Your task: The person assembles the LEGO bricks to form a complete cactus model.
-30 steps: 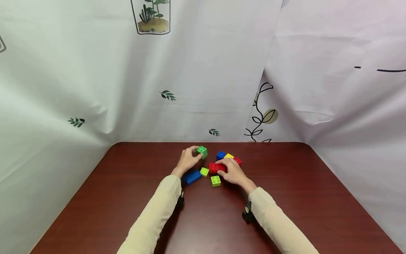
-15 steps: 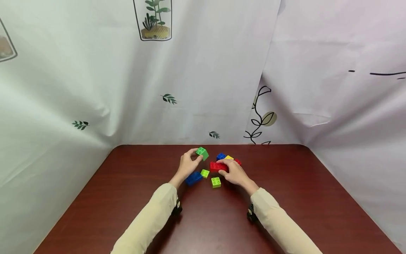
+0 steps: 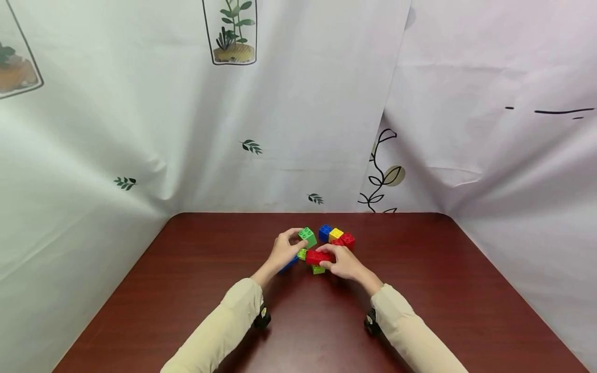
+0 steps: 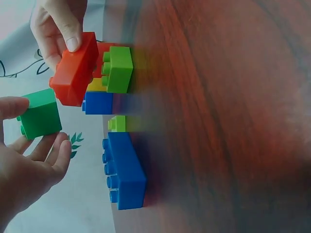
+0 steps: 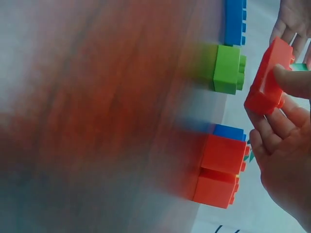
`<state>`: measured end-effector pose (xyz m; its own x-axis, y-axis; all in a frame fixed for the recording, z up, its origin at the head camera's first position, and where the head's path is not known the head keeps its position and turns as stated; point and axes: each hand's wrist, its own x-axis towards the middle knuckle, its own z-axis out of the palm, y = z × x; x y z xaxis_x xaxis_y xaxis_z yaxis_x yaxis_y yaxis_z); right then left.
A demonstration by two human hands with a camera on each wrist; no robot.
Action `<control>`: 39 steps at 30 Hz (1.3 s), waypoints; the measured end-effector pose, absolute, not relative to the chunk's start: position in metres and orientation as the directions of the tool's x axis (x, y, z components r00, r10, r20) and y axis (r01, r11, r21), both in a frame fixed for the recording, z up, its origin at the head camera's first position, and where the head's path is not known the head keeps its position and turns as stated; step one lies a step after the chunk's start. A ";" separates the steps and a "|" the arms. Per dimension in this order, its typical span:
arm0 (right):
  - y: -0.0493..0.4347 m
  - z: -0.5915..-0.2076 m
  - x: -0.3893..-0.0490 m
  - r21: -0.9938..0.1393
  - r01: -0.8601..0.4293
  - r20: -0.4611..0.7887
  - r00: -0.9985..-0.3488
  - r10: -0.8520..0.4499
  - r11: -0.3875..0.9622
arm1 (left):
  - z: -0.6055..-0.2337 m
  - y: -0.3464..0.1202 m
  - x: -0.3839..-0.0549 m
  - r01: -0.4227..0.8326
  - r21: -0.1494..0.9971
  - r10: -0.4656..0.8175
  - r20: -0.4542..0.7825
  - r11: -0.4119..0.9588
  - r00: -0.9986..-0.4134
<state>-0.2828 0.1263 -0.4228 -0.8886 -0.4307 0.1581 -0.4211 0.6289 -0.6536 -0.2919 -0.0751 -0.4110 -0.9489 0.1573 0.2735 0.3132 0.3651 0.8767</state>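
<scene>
Head feed, near to far. Closest: cream sleeves (image 3: 219, 321) over the dark wood table (image 3: 163, 311). Next, lime brick (image 3: 318, 270) on the table, partly blocked by what I'm holding. Long blue brick (image 4: 125, 172) lies off to its left, studs up.

Right hand (image 3: 347, 263): fingers half curled, thumb opposed, pinching the long red brick (image 3: 317, 257) by its right end, clear of the table. Small lime brick (image 3: 301, 254) shows just behind the red one's left end.

Left hand (image 3: 282, 252): same half-curled pinch, on the green four-stud brick (image 3: 308, 236), also lifted, studs up. Green and red are close; can't tell if they touch.

Farther: two red bricks (image 3: 347, 240), yellow brick (image 3: 335, 234), blue brick (image 3: 325, 232), clustered. White printed backdrop (image 3: 317, 129) behind.

My read: step in hand is bringing the two held bricks together. Next move calls for lining up studs with an underside before any pressing; grips look adequate.
</scene>
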 end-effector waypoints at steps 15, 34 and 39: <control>0.121 -0.431 -0.272 -0.690 -0.412 0.168 -0.891 -0.422 0.595 | -0.408 -0.075 -0.282 0.355 0.858 0.166 0.315 0.371 -0.935; 0.135 -0.423 -0.273 -0.662 -0.436 0.219 -0.891 -0.398 0.610 | -0.413 -0.095 -0.275 0.290 0.890 0.177 0.241 0.351 -0.954; 0.139 -0.420 -0.272 -0.666 -0.433 0.232 -0.894 -0.382 0.607 | -0.415 -0.096 -0.272 0.271 0.903 0.220 0.204 0.333 -0.954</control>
<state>-0.2724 0.1393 -0.4203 -0.8944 -0.3824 0.2320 -0.4325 0.6074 -0.6663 -0.2717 -0.0964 -0.4155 -0.9537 0.2204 0.2045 0.2707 0.3335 0.9031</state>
